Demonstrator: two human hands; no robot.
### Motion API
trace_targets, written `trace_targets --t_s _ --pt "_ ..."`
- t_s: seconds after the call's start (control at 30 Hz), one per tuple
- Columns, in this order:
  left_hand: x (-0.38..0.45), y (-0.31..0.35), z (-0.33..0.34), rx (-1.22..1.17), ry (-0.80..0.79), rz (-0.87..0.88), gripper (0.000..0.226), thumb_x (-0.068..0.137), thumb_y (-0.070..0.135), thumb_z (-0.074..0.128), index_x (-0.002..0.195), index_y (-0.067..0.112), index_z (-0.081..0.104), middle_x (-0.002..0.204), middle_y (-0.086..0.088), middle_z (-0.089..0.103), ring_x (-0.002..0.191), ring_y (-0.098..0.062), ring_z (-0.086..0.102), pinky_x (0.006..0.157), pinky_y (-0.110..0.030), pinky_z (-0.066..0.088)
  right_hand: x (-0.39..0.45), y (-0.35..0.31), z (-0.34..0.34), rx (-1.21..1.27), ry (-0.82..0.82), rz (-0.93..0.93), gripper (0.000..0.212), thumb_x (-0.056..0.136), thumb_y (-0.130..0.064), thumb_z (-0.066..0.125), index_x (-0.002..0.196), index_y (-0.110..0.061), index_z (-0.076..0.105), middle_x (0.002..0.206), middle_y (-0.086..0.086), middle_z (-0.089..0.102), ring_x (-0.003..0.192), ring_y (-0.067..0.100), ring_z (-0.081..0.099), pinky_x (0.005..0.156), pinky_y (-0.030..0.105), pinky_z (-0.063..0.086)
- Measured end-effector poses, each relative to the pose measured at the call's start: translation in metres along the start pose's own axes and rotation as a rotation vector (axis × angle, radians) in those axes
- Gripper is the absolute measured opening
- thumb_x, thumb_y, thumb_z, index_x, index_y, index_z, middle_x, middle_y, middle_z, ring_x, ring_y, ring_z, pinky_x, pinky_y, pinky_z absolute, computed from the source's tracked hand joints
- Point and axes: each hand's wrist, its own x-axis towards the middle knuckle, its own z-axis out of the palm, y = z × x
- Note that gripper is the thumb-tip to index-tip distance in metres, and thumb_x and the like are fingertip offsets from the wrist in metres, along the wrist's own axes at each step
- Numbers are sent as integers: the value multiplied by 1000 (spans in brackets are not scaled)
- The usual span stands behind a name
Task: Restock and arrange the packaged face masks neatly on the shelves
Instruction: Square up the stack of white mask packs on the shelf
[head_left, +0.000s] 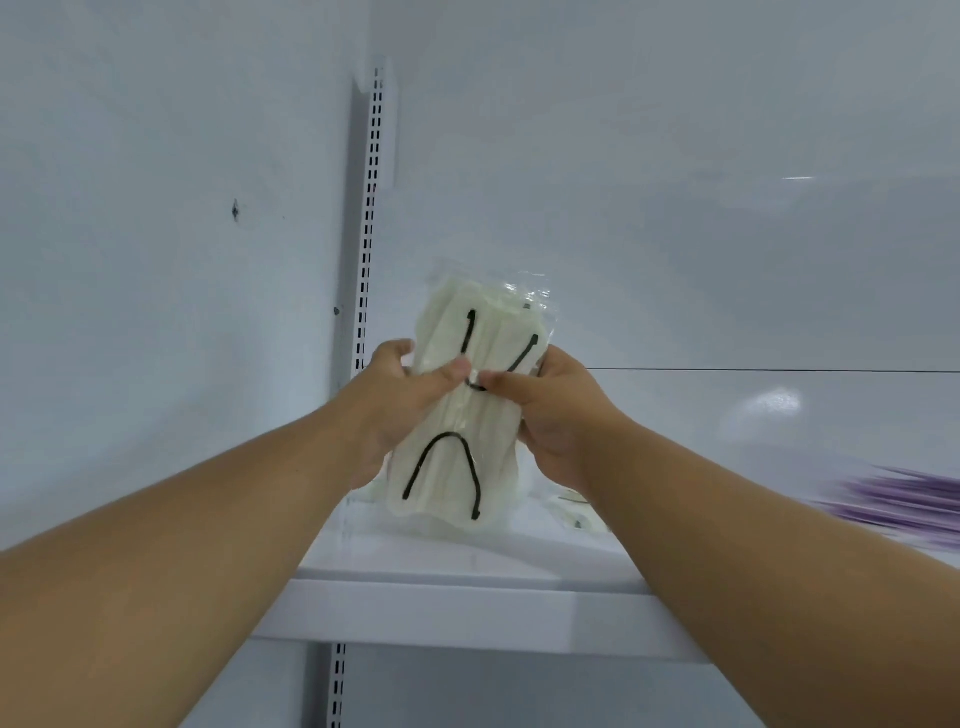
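A clear plastic pack of cream face masks (480, 332) with black ear loops stands upright over the white shelf (467, 608), near its left end. My left hand (402, 400) grips the pack's left side, thumb pressed on the front at mid-height. My right hand (550, 410) grips the right side, its thumb meeting the left thumb on the front. The pack's lower edge sits at or just above the shelf surface; I cannot tell if it touches. More cream mask packs (576, 512) lie flat on the shelf behind my right wrist, mostly hidden.
Blurred purple mask packs (904, 499) lie on the shelf at the right edge. A slotted white upright (370, 218) runs up the back wall left of the pack. The shelf's front lip crosses the lower part of the view.
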Motion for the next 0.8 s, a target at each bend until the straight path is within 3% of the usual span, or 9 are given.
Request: trace_targets --t_s 0.07,0.17,0.3,0.37,0.43,0.5,0.6,0.7,0.8 --pt "-4 -6 -8 19 -128 -73 75 74 44 86 136 20 51 120 -4 71 105 -26 71 97 -50 54 2 -2 -2 71 77 -7 28 84 3 72 111 -8 68 105 13 75 97 30 73 90 48 58" --pt "-12 -8 -27 51 -277 -132 55 73 24 82 124 13 64 112 -6 75 104 -25 72 95 -42 55 3 -5 -5 219 141 16 32 82 6 74 111 -4 67 106 15 75 95 30 74 86 46 60" --pt "-7 -10 -48 81 -126 -94 48 67 12 80 113 6 68 112 -16 74 101 -28 71 93 -39 57 5 -3 -7 213 125 71 52 76 -1 81 123 -9 61 111 12 74 99 30 73 88 48 59" --pt "-3 -5 -61 259 -154 -68 35 74 7 81 108 9 70 106 -14 75 94 -27 72 78 -30 58 7 -3 -10 101 170 108 76 66 -16 91 132 -18 53 121 7 69 103 27 70 94 48 56" --pt "0 3 -75 475 -202 -38 29 79 9 82 105 15 71 98 -6 77 95 -27 71 76 -28 52 9 -4 -18 -14 269 139 93 62 -27 94 140 -25 43 129 4 58 107 24 62 103 49 48" --pt "1 10 -86 639 -206 -18 26 79 14 84 101 22 72 90 5 77 93 -20 71 77 -27 48 9 -5 -28 -123 303 152 97 66 -33 92 145 -27 37 131 6 52 111 23 55 108 50 43" --pt "-3 13 -90 772 -246 -32 25 79 19 85 97 29 71 83 12 75 88 -15 69 74 -26 47 6 -2 -31 -272 171 200 97 63 -37 92 144 -28 40 131 6 55 118 25 56 109 48 42" --pt "-8 15 -87 768 -240 -32 28 74 21 88 95 30 71 78 12 69 80 -12 65 67 -23 44 5 9 -25 -395 -17 324 98 44 -39 98 131 -27 55 125 6 64 113 28 63 101 49 50" --pt "-13 14 -90 640 -204 -76 59 52 32 98 103 31 69 98 2 70 92 -20 67 78 -28 51 6 14 -29 -397 -107 373 73 56 -18 96 121 -13 63 113 11 73 100 28 73 87 46 59"
